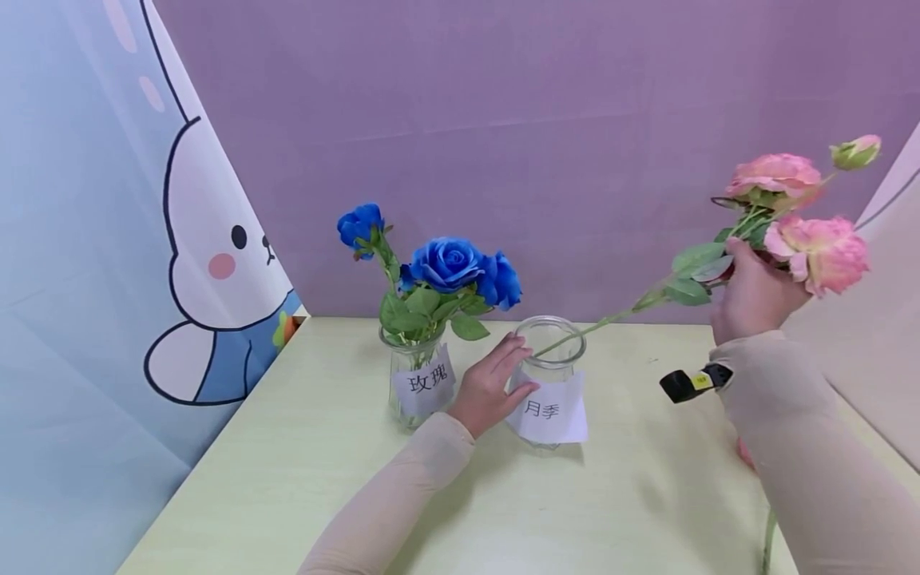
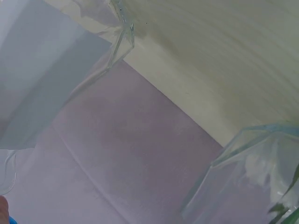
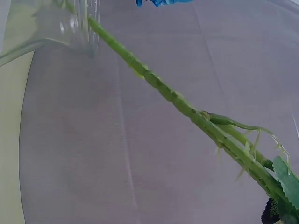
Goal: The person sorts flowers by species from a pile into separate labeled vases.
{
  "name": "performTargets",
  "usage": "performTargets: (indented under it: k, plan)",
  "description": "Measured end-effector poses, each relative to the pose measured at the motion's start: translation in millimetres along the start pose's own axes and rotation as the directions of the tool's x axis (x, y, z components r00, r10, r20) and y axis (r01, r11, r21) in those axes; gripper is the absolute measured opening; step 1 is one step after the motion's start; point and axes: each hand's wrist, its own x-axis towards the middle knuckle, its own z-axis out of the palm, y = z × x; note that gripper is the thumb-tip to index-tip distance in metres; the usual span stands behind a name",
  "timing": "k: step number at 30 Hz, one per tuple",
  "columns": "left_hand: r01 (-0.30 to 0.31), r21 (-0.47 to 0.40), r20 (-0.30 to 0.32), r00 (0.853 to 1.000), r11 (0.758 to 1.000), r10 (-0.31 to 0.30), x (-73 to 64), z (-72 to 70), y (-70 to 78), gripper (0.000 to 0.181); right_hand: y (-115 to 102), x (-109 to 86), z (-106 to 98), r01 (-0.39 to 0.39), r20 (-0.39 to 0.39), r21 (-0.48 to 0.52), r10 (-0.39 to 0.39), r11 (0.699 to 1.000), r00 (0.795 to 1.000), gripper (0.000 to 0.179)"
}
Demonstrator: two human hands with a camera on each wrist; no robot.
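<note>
My right hand (image 1: pixel 758 295) grips a stem of pink artificial roses (image 1: pixel 819 247) just beneath the blooms. The spray has two open flowers and a bud (image 1: pixel 857 152). Its green stem (image 3: pixel 173 95) slants down to the left, and the lower end is inside the mouth of a clear glass jar (image 1: pixel 549 365). A paper label (image 1: pixel 564 423) with Chinese characters is on that jar's front. My left hand (image 1: pixel 489 391) holds the jar's left side, fingers near the rim and thumb at the label. In the left wrist view the hand is mostly hidden.
Left of the jar stands another labelled glass jar (image 1: pixel 398 399) with blue roses (image 1: pixel 451 263). Partly behind my right sleeve lies something pink (image 1: pixel 745 454) with a green stem (image 1: pixel 769 535). A purple backdrop (image 1: pixel 575 160) rises behind the pale table (image 1: pixel 237 487).
</note>
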Motion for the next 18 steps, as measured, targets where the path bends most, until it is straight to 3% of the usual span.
performTargets:
  k: [12,18]
  plan:
    - [0.0,0.0,0.001,1.0,1.0,0.0,0.5,-2.0,1.4,0.055,2.2,-7.3,4.4,0.036,0.024,-0.029,-0.036,0.999,0.999,0.073]
    - [0.004,0.001,0.003,1.0,1.0,-0.004,-0.1,-1.7,1.6,0.055,5.3,-8.9,4.8,0.054,0.028,0.004,-0.054,0.999,0.998,0.072]
